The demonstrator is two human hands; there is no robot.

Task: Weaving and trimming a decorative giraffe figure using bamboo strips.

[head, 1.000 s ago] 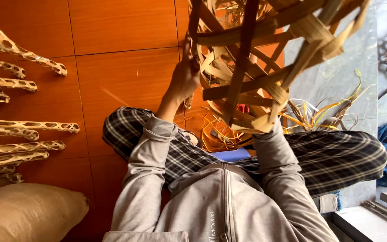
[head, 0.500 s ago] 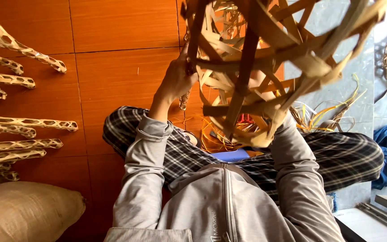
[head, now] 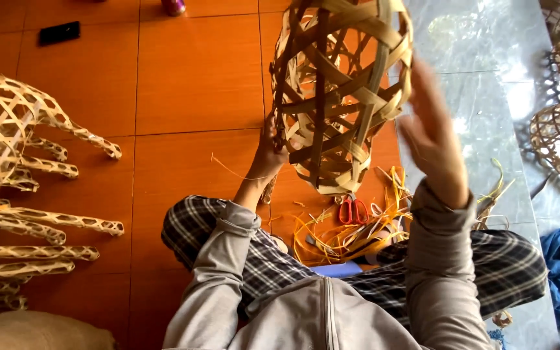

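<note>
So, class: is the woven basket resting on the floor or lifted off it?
Lifted: the left hand holds the woven basket above the floor.

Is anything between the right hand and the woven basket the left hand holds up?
Nothing visible. The right hand, blurred and open, is just beside the basket with only air between; the left hand grips its other side. The scissors lie on the floor below.
</note>
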